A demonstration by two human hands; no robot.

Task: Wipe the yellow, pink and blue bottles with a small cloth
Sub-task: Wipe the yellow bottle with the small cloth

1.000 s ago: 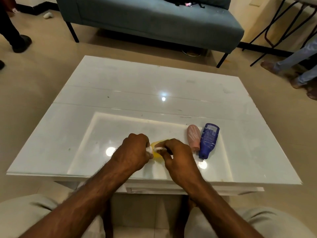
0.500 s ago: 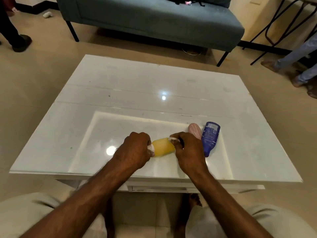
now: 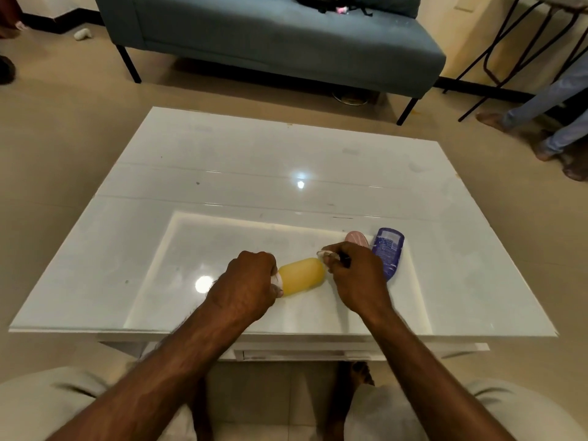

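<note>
Yellow bottle [image 3: 301, 275] lies crosswise between our hands. Left hand [image 3: 246, 283] is closed on its cap end; right hand [image 3: 358, 278] pinches the small cloth [image 3: 325, 254] at the far end, nearer the pink bottle [image 3: 356, 238].

Both forearms extend forward from the lower frame, bare, converging slightly over the near table edge. Left hand [image 3: 246, 283]: knuckles up, fingers curled closed around the white cap end of the yellow bottle [image 3: 301, 275]. Right hand [image 3: 356, 278]: back of hand up, thumb and fingertips pinching a small white cloth [image 3: 326, 254] against the bottle's far end.
</note>
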